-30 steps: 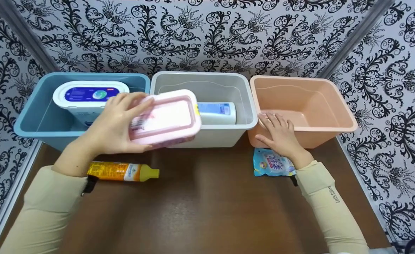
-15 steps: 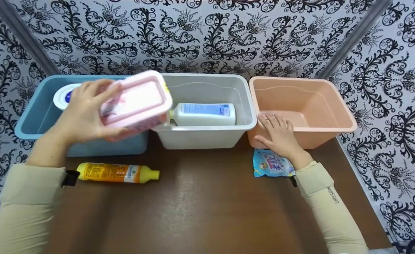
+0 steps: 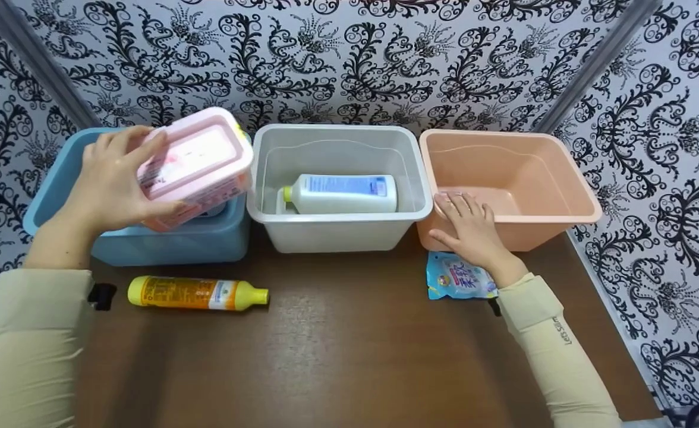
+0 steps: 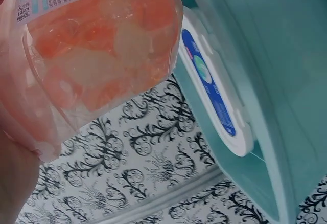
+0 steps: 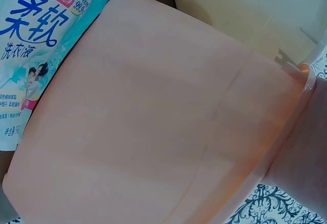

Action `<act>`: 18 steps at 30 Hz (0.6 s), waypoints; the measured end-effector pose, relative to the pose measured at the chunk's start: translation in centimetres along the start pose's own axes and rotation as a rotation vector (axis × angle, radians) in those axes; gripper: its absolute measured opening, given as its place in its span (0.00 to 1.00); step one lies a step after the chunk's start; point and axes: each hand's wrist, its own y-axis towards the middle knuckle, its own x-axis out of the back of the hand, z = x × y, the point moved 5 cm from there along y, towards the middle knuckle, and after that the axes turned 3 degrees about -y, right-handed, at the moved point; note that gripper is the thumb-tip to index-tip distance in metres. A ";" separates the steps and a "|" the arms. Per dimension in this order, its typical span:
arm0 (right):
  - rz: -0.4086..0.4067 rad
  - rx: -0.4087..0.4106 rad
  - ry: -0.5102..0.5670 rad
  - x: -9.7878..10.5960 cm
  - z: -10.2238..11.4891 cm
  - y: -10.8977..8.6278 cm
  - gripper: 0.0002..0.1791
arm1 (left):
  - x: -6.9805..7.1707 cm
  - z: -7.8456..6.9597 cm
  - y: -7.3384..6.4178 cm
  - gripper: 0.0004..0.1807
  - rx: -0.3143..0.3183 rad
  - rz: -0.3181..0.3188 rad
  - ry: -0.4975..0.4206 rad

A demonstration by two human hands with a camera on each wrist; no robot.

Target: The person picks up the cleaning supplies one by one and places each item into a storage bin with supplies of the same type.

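My left hand (image 3: pixel 109 184) grips a pink-lidded plastic box of laundry pods (image 3: pixel 198 157) by one end, thumb at the near side. The box is tilted and overlaps the blue bin (image 3: pixel 165 246) in the head view. Orange and pale pods show through its clear wall in the left wrist view. Inside the blue bin stands a white-lidded tub (image 4: pixel 209 86) with a dark blue label, mostly hidden from the head camera. My right hand (image 3: pixel 471 229) rests on the front rim of the peach bin (image 3: pixel 540 235), near its left corner, holding nothing loose.
A grey bin (image 3: pixel 337 235) between the other two holds a white bottle (image 3: pixel 343 193) lying on its side. On the brown table (image 3: pixel 349 356) lie a yellow-orange bottle (image 3: pixel 198 293) and a blue laundry detergent pouch (image 3: pixel 459 276). Patterned walls (image 3: pixel 337 65) enclose the back and sides.
My left hand has carried the box of pods leftward, from in front of the grey bin to over the blue bin. The right hand has stayed on the peach bin's rim.
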 end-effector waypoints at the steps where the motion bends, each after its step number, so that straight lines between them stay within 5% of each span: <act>1: -0.001 -0.001 -0.004 0.0 0.0 0.0 0.39 | -0.1 0.3 0.0 0.54 0.007 0.002 0.004; 18: -0.006 -0.002 0.002 0.1 0.0 -0.2 0.41 | -0.8 2.4 1.3 0.55 0.089 0.102 0.037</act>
